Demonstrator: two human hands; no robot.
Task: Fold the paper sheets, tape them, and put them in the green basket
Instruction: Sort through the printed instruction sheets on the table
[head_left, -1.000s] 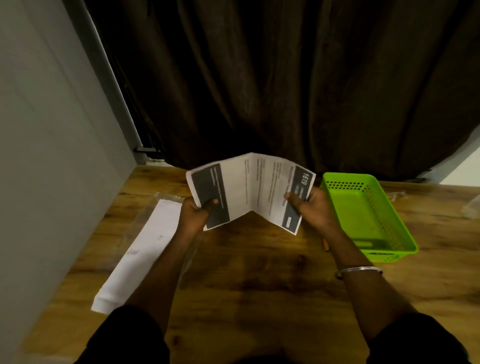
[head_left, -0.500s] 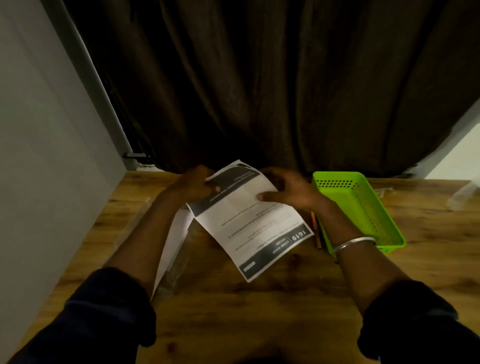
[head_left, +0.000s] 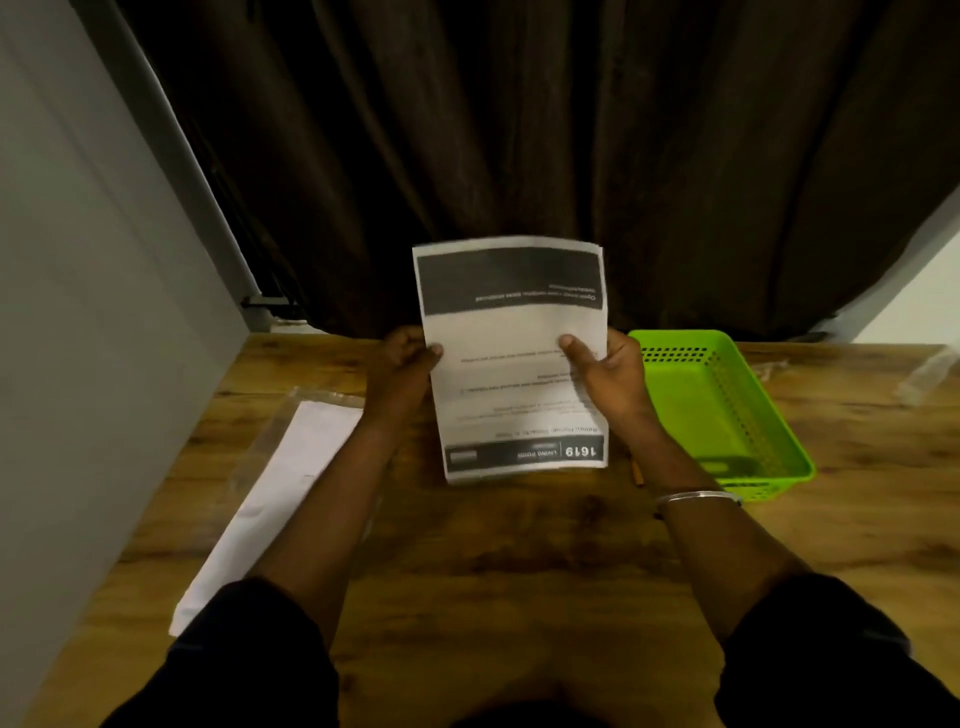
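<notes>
Paper sheet, white with dark printed bands (head_left: 511, 358), had gone from a half-open V a second earlier to flat and upright. Left hand (head_left: 402, 364) and right hand (head_left: 605, 374) each pinched a side edge. Folding still looked ahead, I'd say. Green plastic mesh basket (head_left: 691, 415) sat just right of the right hand.

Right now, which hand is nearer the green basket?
Right. The right hand grips the sheet by its right edge, just beside the basket; the left hand grips its left edge, across the sheet from the basket.
</notes>
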